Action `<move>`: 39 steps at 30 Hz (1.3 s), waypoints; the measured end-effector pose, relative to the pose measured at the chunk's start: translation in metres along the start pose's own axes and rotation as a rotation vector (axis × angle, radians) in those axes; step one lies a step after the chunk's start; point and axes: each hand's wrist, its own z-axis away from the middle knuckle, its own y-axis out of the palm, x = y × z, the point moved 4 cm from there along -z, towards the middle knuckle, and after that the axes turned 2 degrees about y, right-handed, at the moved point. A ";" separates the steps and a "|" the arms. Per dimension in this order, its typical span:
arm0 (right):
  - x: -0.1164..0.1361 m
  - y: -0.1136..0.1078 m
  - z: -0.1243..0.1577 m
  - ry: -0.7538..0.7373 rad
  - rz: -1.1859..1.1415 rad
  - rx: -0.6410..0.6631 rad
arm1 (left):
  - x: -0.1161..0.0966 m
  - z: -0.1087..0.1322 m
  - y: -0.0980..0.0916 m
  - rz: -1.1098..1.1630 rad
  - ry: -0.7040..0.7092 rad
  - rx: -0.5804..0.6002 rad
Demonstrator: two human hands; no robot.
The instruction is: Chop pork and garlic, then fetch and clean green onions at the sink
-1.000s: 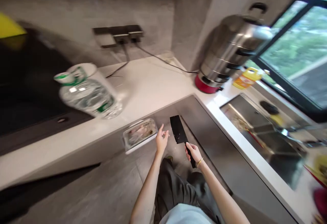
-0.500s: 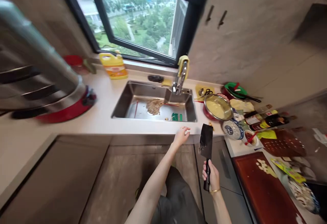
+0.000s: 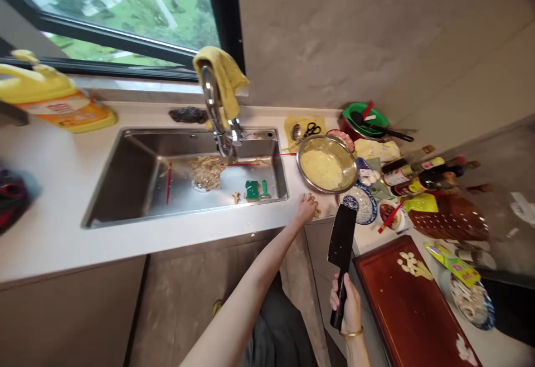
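My right hand (image 3: 348, 302) grips the black handle of a cleaver (image 3: 343, 236), its dark broad blade pointing up and away from me, in front of the counter edge. My left hand (image 3: 307, 208) is down on the white counter between the sink and the metal bowl. Its fingers are curled over a small yellow-brown piece of ginger (image 3: 317, 212), which partly shows beside them. Just beyond that hand stands the metal bowl (image 3: 326, 166) with pale yellow contents. Right of the blade is a blue-and-white dish (image 3: 363, 204).
The steel sink (image 3: 134, 183) holds peelings (image 3: 208, 173), a green sponge (image 3: 251, 189) and a green peeler (image 3: 264, 189). A cutting board (image 3: 407, 305) with garlic cloves (image 3: 413, 265) lies at right. Several bottles stand behind. A yellow cloth (image 3: 225, 80) drapes the faucet.
My view has turned right and come closer to the counter. My left hand has moved from the counter edge onto the ginger. The cleaver stays in my right hand.
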 end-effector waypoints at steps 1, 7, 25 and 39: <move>0.002 0.003 0.002 -0.001 0.022 0.015 | 0.002 0.009 -0.004 -0.001 -0.001 0.000; 0.003 0.061 0.011 0.078 0.249 0.296 | 0.034 0.141 -0.070 0.146 -0.507 -0.295; -0.336 0.256 0.287 0.534 0.951 1.206 | -0.055 0.890 -0.204 1.008 -0.837 -2.223; -0.361 0.265 0.323 0.379 0.985 1.179 | -0.038 0.951 -0.208 1.476 -0.426 -2.266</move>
